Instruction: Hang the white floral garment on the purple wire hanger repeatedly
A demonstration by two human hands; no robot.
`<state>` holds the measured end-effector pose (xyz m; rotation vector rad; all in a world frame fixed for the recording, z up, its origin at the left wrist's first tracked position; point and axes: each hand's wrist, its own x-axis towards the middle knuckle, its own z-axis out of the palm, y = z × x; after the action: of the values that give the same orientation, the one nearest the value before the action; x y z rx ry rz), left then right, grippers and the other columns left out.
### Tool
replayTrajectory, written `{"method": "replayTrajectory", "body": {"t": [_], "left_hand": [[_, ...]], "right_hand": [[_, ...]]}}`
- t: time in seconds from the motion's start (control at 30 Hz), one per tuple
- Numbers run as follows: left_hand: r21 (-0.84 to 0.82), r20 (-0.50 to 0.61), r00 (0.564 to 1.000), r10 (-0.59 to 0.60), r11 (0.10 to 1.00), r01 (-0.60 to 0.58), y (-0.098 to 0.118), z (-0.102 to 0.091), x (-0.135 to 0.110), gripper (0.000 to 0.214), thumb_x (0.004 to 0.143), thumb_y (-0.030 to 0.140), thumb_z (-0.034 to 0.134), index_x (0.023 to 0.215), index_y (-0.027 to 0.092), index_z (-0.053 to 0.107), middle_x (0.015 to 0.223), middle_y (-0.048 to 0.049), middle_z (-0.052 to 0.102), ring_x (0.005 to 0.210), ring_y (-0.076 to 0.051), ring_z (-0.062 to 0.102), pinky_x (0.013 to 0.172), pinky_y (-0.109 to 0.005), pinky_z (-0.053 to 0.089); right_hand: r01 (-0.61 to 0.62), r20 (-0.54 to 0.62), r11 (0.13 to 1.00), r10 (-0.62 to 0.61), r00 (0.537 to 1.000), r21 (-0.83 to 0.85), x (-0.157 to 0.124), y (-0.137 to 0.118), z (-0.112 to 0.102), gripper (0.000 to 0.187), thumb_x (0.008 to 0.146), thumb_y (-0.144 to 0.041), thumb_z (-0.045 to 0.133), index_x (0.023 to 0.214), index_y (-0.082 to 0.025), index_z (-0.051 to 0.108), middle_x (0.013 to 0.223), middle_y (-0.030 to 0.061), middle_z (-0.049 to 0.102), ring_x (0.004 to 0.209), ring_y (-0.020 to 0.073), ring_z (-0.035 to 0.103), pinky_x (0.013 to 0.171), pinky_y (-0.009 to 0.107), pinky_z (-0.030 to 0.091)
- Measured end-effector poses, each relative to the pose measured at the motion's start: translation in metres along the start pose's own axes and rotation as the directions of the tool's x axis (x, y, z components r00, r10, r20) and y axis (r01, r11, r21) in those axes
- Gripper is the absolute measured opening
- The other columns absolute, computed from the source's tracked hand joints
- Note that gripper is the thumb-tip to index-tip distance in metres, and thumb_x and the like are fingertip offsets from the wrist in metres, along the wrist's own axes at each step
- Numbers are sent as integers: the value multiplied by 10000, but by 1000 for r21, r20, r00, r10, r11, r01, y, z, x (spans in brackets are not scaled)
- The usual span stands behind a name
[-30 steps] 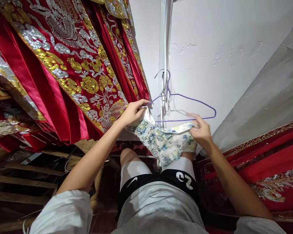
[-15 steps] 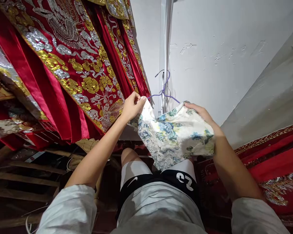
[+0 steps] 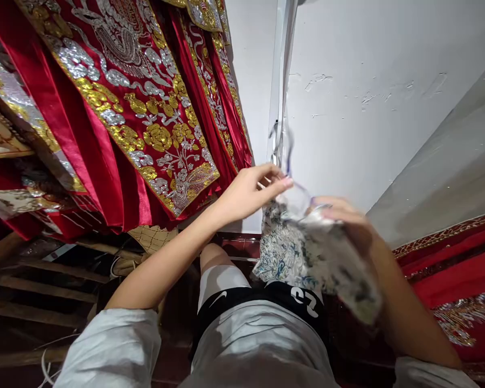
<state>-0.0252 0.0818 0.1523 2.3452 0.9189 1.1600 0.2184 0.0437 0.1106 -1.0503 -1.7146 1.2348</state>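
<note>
Left hand stretched forward, grip pinching the floral cloth at its top; right hand clutches it alongside.

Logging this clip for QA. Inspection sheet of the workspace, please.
surface: nothing seen; the work is held in the air before the wall.
job's things: floral cloth, bunched; purple hanger above it, blurred.
clutter: wooden slats at lower left.
grips: left hand pinches the cloth's top; right hand holds its other side, blurred.
cables: thin white strand at lower left, kind unclear.
surroundings: red embroidered robes hang on the left; red fabric on the right.
</note>
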Motion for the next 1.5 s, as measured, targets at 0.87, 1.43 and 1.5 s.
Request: {"method": "replayTrajectory", "body": {"t": [0.87,1.43,1.5], "left_hand": [[98,-200,977,-69,991,90,-78,-59,45,159,894,286,673,810,183,586,699,-34,635,672,-164,619,662,-326,542],[687,51,974,220,700,-194,-111,70,18,224,1030,150,417,1123,152,621,1113,-140,653,933,-242,646,788,-358,493],[676,16,975,222,716,-174,-121,69,14,234,1036,162,398,1155,162,599,1116,-130,650,827,-210,645,681,-318,467]], "right_hand": [[125,-477,765,-510,715,-631,112,2,-39,471,803,-638,712,668,-192,643,591,1,534,621,157,451,589,292,308],[247,-584,706,-695,420,-663,91,92,28,305,1000,-382,552,864,-201,757,900,96,766,875,230,700,828,368,549],[267,-601,728,-677,425,-631,95,90,34,314,1011,-375,534,869,-196,750,878,91,765,838,219,706,789,345,543]]}}
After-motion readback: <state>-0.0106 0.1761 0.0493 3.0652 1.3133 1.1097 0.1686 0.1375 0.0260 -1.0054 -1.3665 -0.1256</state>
